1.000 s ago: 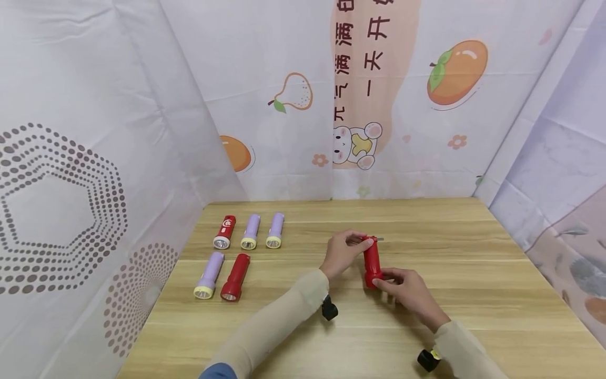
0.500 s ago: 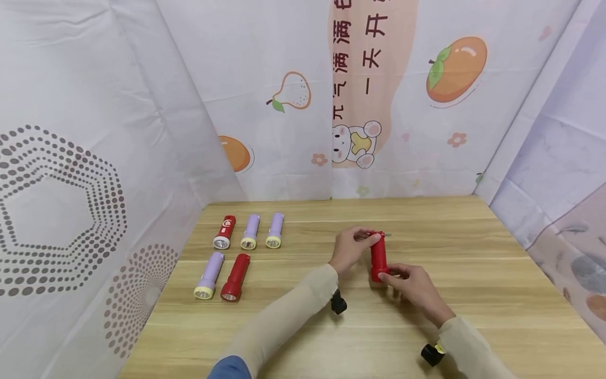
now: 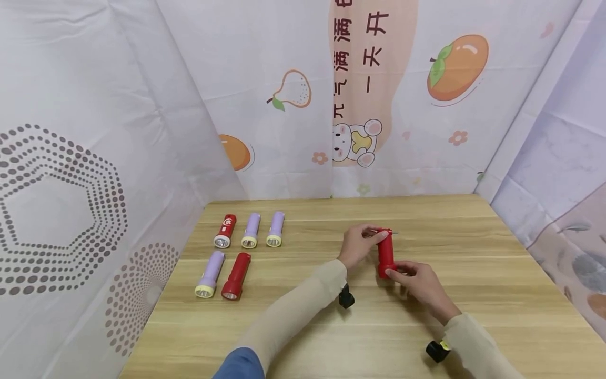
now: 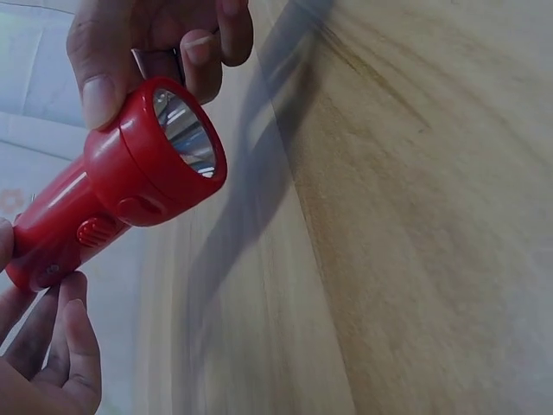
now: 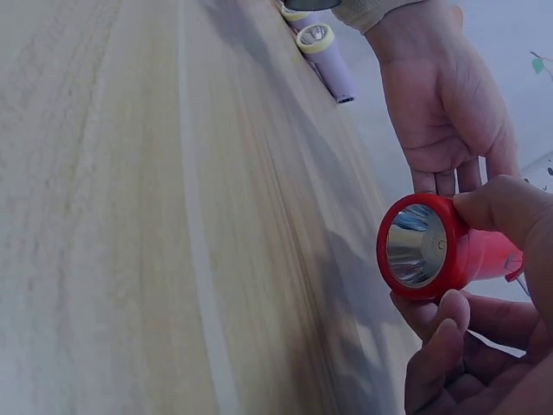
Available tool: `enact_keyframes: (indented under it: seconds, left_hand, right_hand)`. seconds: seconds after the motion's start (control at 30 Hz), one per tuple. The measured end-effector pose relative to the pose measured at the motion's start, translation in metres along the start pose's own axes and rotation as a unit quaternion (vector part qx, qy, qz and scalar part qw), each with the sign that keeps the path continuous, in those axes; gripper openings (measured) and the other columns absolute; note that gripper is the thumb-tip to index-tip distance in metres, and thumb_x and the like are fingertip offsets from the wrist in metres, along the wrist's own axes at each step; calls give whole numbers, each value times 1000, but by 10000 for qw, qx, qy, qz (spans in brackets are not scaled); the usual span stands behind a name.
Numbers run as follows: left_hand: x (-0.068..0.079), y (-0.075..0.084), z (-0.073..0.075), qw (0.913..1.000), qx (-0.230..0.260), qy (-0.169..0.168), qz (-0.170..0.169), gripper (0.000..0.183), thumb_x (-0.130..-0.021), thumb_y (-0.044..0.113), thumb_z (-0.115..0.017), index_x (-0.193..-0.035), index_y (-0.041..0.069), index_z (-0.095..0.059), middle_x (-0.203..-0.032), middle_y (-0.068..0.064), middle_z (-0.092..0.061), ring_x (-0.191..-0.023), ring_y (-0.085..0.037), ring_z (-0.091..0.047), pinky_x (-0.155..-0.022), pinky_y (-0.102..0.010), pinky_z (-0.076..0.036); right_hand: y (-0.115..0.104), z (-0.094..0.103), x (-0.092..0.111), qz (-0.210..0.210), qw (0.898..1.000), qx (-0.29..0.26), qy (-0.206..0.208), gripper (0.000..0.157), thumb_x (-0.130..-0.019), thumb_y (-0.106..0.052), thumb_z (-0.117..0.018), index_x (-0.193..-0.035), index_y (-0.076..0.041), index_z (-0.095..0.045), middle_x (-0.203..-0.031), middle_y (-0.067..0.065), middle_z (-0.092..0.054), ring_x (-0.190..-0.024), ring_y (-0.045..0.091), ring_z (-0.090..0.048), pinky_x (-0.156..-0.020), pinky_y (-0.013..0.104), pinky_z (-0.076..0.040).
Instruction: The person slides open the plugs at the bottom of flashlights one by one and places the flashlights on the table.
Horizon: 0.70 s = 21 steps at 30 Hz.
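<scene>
A red flashlight [image 3: 386, 253] is held between both hands, raised over the table. At its tail end, my left hand [image 3: 361, 245] pinches the body with thumb and fingers. My right hand [image 3: 421, 284] grips the wider head, thumb on one side and fingers on the other. The left wrist view shows the flashlight's silver reflector [image 4: 186, 134] and a ridged slide switch [image 4: 99, 231] on the body. A thin metal piece [image 3: 395, 232] sticks out sideways from the tail. In the right wrist view the flashlight's lens end [image 5: 417, 246] faces the camera.
At the table's left lie a red flashlight with a white head [image 3: 224, 231], two lilac flashlights [image 3: 251, 230] beside it, and in front another lilac one [image 3: 210, 275] and a plain red one [image 3: 235, 276]. Printed curtains [image 3: 265, 147] stand along the back and sides.
Both hands have shifted to the right and slightly away from me, carrying the red flashlight with them. The grips look the same, and the other flashlights have stayed in place.
</scene>
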<state>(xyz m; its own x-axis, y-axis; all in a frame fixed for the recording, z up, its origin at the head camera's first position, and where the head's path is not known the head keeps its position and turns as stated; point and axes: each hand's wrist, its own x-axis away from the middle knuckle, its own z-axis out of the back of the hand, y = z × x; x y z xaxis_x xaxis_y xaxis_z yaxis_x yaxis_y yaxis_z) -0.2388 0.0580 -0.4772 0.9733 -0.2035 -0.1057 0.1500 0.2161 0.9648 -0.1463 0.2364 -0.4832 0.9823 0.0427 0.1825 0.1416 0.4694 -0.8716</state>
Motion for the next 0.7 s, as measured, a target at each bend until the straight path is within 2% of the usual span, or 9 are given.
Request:
enact_keyframes:
  seconds: [0.2, 0.43, 0.7]
  left_hand:
    - [-3, 0, -9, 10000, -5, -51, 6, 25, -92, 40, -78, -110, 23, -78, -90, 14, -69, -83, -4, -66, -71, -26, -56]
    - [-10, 2, -17, 9998, 59, -162, 107, 26, -93, 41, -77, -111, 23, -78, -91, 13, -70, -82, -5, -66, -67, -32, -59]
    - [-20, -1, -23, 9989, -83, -458, -8, 27, -94, 38, -77, -115, 20, -78, -96, 13, -72, -87, -3, -65, -76, -24, -55]
  right_hand:
    - [4, 7, 1, -99, 9999, 6, 66, 62, -93, -48, -75, -133, -3, -66, -110, 10, -69, -74, 24, -58, -57, 32, -50]
    - [7, 13, -3, -114, 9998, -106, 150, 60, -94, -45, -75, -133, -1, -65, -107, 11, -69, -71, 24, -60, -56, 33, -51]
    - [11, 20, -4, -313, 9993, -82, 208, 64, -94, -46, -75, -135, 2, -62, -107, 12, -69, -72, 23, -59, -57, 33, -52]
